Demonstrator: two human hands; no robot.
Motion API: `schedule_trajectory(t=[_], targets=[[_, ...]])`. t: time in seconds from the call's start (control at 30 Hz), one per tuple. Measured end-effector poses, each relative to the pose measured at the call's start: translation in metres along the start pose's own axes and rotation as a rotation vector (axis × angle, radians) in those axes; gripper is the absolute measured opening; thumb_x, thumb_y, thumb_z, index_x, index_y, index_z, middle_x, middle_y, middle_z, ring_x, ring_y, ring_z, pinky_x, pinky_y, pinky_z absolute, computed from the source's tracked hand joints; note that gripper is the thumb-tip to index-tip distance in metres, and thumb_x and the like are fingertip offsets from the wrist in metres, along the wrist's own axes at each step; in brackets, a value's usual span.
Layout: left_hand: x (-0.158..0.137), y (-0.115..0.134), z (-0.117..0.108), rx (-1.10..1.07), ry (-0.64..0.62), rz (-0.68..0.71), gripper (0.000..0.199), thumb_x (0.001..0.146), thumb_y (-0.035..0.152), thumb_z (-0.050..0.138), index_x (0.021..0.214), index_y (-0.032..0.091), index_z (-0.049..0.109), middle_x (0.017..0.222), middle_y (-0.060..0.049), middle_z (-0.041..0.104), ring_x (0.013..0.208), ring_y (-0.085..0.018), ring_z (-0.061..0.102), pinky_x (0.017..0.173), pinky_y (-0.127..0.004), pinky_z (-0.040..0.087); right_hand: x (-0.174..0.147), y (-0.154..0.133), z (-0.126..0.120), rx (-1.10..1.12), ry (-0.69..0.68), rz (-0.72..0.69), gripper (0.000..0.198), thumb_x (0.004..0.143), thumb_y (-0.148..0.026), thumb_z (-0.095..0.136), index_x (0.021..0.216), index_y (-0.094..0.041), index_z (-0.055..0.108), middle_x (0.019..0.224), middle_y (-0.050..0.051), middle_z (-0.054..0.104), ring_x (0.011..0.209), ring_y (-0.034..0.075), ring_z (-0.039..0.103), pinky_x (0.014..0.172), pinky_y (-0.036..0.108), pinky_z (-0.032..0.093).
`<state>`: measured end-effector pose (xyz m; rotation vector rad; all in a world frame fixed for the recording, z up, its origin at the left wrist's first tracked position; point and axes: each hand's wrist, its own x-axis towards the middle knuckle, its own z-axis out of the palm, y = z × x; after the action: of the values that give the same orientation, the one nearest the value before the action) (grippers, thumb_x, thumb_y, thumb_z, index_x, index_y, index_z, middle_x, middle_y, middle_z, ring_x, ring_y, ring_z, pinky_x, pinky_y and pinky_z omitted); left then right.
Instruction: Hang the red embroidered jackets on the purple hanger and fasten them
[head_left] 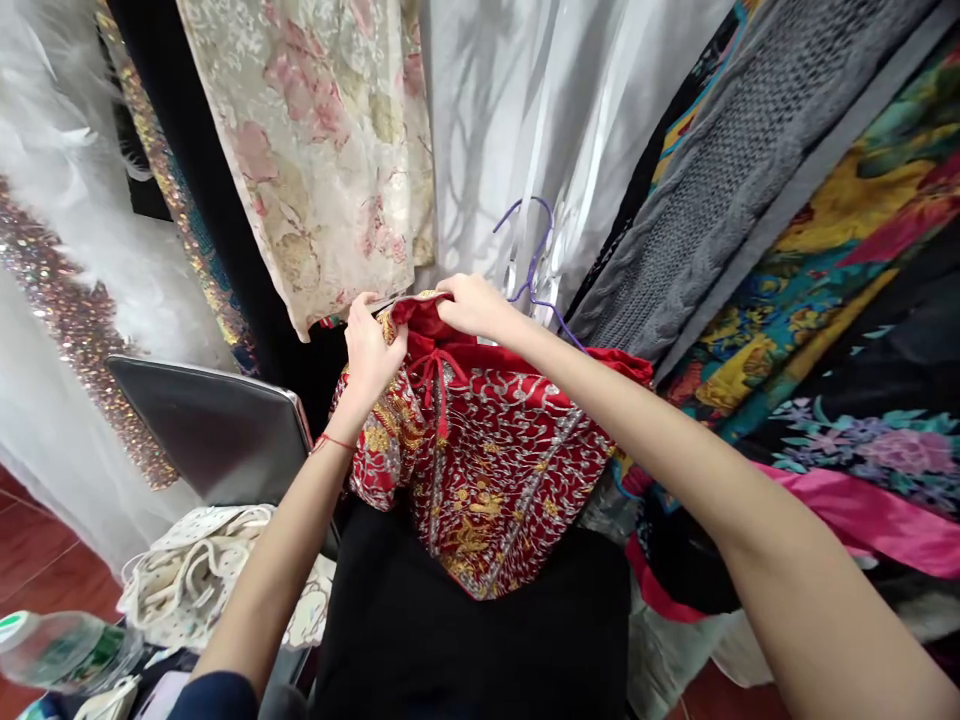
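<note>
A: What can't you make out?
B: The lower part of the purple hanger (534,262): its hook and neck show, but the rest drops behind the red garment (517,450). The right forearm crosses in front of the garment's upper edge, covering some of it. The clear bottle (71,650) has a green-and-white cap, and the things around it are cut off at the bottom left.

A: And the cream cloth item (199,575)?
B: Bunched up and partly behind the left forearm; I can't tell whether it's a bag or clothing.

A: How are the hands?
B: Both are closed on the garment's top edge. The left hand (373,350) pinches it between thumb and fingers. The right hand (474,305) grips just beside it, with its fingertips hidden by the red cloth, so I can't tell how they sit.

A: Where is the garment, then?
B: Hanging from the hands in the middle, its pointed lower end over the black cloth (480,650) at the person's lap. A red tie (441,395) dangles from the top edge.

A: Counts?
B: Two hands, one garment, one hanger, one bottle. There's one red cord (335,440) on the left wrist and one dark panel (214,425) beside that arm. One floral fabric (330,150) hangs above the hands and one grey knit (720,180) to the right. The other hanging pieces overlap too much to count.
</note>
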<state>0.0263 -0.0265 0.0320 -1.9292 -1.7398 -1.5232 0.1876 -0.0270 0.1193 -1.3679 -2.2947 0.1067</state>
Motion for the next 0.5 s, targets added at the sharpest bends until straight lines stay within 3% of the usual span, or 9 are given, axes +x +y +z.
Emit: schedule_trajectory(t=[0.07, 0.13, 0.23, 0.3, 0.33, 0.4, 0.5], targets=[[0.003, -0.012, 0.010, -0.177, -0.146, 0.053, 0.037, 0.093, 0.032, 0.045, 0.124, 0.015, 0.057, 0.126, -0.013, 0.066, 0.118, -0.025, 0.061, 0.102, -0.036, 0.047, -0.008, 0.000, -0.004, -0.033, 0.022, -0.025, 0.025, 0.081, -0.012, 0.051, 0.098, -0.013, 0.069, 0.101, 0.014, 0.070, 0.092, 0.026, 0.063, 0.080, 0.034, 0.045], [0.006, -0.020, 0.015, -0.308, -0.294, 0.073, 0.037, 0.095, 0.040, 0.042, 0.111, 0.014, 0.064, 0.107, -0.008, 0.073, 0.101, -0.024, 0.066, 0.092, -0.033, 0.051, -0.018, 0.008, -0.014, -0.035, 0.049, -0.093, 0.028, 0.080, -0.012, 0.053, 0.104, -0.013, 0.068, 0.101, 0.013, 0.070, 0.091, 0.024, 0.062, 0.081, 0.034, 0.045], [0.012, -0.021, 0.013, -0.438, -0.346, 0.039, 0.043, 0.092, 0.051, 0.046, 0.089, 0.013, 0.066, 0.085, -0.006, 0.070, 0.084, -0.023, 0.066, 0.079, -0.031, 0.053, -0.043, 0.045, -0.033, 0.010, 0.204, -0.135, 0.024, 0.084, -0.019, 0.052, 0.100, -0.016, 0.069, 0.098, 0.010, 0.071, 0.091, 0.023, 0.063, 0.084, 0.036, 0.046], [0.015, -0.014, 0.009, -0.509, -0.364, 0.005, 0.041, 0.090, 0.051, 0.049, 0.081, 0.014, 0.063, 0.080, -0.006, 0.067, 0.080, -0.021, 0.064, 0.076, -0.031, 0.053, -0.064, 0.082, -0.043, 0.065, 0.423, 0.019, 0.026, 0.089, -0.026, 0.047, 0.096, -0.017, 0.070, 0.094, 0.011, 0.072, 0.090, 0.024, 0.064, 0.087, 0.039, 0.047], [0.016, -0.008, 0.005, -0.536, -0.390, -0.002, 0.040, 0.090, 0.051, 0.051, 0.082, 0.014, 0.063, 0.079, -0.006, 0.067, 0.080, -0.021, 0.064, 0.076, -0.031, 0.054, -0.073, 0.102, -0.046, 0.120, 0.467, 0.129, 0.029, 0.091, -0.030, 0.046, 0.093, -0.016, 0.071, 0.089, 0.012, 0.073, 0.086, 0.024, 0.066, 0.086, 0.040, 0.048], [0.019, 0.008, -0.002, -0.559, -0.467, 0.000, 0.040, 0.090, 0.052, 0.052, 0.088, 0.014, 0.065, 0.082, -0.006, 0.067, 0.084, -0.021, 0.065, 0.079, -0.032, 0.055, -0.087, 0.137, -0.049, 0.327, 0.243, 0.273, 0.033, 0.091, -0.038, 0.049, 0.083, -0.015, 0.072, 0.080, 0.013, 0.074, 0.082, 0.026, 0.069, 0.082, 0.040, 0.053], [0.026, 0.032, -0.009, -0.530, -0.649, -0.013, 0.046, 0.090, 0.057, 0.052, 0.092, 0.016, 0.070, 0.083, -0.007, 0.071, 0.088, -0.024, 0.068, 0.080, -0.034, 0.056, -0.088, 0.164, -0.047, 0.666, -0.117, 0.309, 0.038, 0.094, -0.042, 0.049, 0.086, -0.017, 0.075, 0.093, 0.015, 0.078, 0.091, 0.024, 0.073, 0.087, 0.036, 0.056]])
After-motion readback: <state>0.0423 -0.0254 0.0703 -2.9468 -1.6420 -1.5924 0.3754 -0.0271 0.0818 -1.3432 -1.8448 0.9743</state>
